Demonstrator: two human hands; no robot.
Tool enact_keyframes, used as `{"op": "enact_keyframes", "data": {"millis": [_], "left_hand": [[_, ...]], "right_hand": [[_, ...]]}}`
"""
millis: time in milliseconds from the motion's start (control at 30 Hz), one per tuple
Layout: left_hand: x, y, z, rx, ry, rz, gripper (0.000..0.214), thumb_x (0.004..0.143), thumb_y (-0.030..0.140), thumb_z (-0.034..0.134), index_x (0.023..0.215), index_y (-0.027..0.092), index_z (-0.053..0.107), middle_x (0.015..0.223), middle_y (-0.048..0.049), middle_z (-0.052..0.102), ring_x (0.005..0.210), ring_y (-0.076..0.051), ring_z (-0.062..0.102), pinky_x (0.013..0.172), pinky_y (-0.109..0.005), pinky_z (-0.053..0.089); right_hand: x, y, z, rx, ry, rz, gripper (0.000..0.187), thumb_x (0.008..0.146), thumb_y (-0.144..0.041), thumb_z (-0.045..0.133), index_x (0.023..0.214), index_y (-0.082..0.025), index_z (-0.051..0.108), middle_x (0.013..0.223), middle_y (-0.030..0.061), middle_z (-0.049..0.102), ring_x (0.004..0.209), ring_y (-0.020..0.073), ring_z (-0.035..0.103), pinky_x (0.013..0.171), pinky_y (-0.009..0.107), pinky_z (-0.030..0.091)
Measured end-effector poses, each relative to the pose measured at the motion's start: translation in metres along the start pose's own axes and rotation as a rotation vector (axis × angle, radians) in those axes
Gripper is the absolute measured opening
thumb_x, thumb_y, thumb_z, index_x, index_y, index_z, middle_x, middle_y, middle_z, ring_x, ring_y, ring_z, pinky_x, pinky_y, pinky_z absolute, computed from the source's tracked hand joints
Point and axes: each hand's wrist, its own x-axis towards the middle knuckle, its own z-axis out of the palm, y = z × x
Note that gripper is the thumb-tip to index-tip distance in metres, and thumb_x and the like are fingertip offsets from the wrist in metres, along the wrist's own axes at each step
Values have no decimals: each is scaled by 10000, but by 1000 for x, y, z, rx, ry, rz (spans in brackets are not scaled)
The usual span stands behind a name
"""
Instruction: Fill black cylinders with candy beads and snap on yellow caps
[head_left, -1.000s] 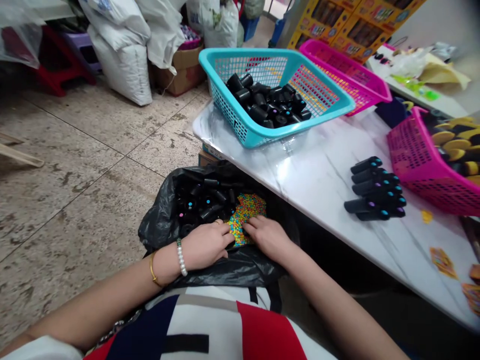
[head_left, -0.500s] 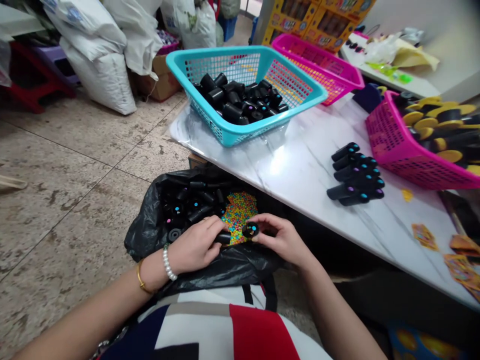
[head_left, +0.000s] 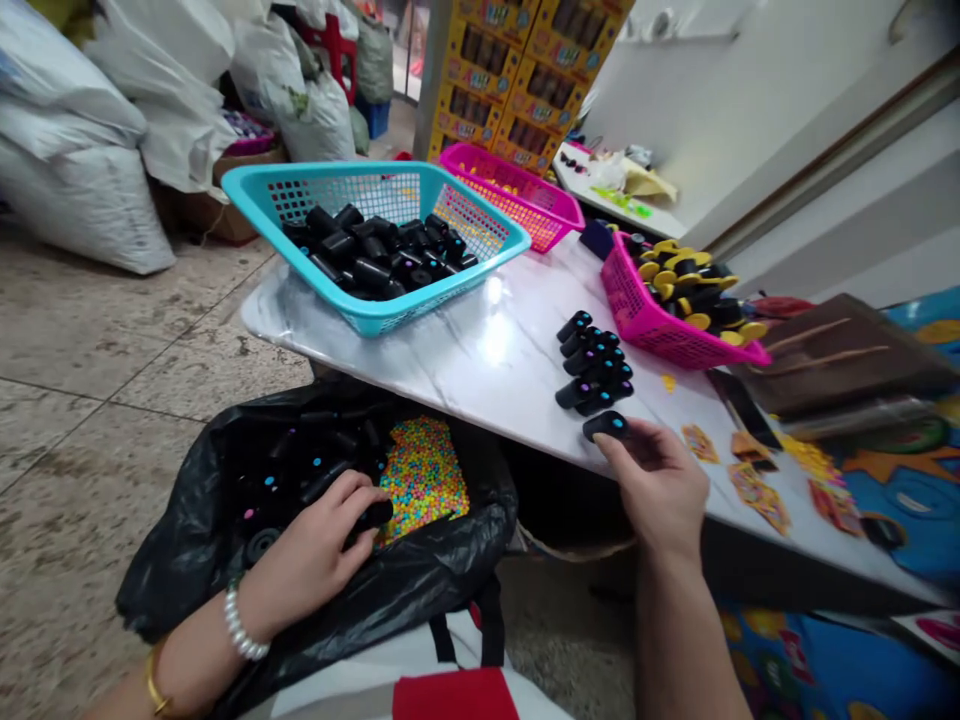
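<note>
A small pile of finished tubes already lies side by side on the table, so I judge part of the work done. Far more loose tubes sit in the black bag below the table's edge, beside a heap of coloured beads, and the teal basket holds another load.

My right hand is at the table's near edge. Its grip is closed, thumb and fingertips, on one blue-ended tube, just beside the near end of the pile. My left hand is down in the bag, its grip curled shut round a second tube at the edge of the beads.
</note>
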Motion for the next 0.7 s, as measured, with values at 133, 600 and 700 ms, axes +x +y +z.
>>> {"op": "enact_keyframes", "data": {"millis": [133,600,700], "left_hand": [[1,-4,2,36,22,4,295,855,181,482,1139,242,536,1128,-71,543,969,-182,615,848,-281,529],[-1,-10,6,7,-49,-19,289,889,201,457,1170,231,513,1157,-69,548,1001,-177,604,888,-292,513],[1,-11,7,-9,-67,-22,306,880,190,468,1182,226,502,1160,-67,541,1012,-175,595,900,-297,505]], "right_hand": [[33,16,4,-186,5,12,415,640,-433,769,933,-159,660,722,15,653,627,161,607,677,324,519],[14,-9,12,-87,-406,-226,241,814,-356,638,982,-193,695,974,59,707,858,186,644,808,326,501],[35,-8,22,-37,-440,-146,323,809,-378,628,1048,-171,694,1002,78,715,862,199,658,814,347,515]]}}
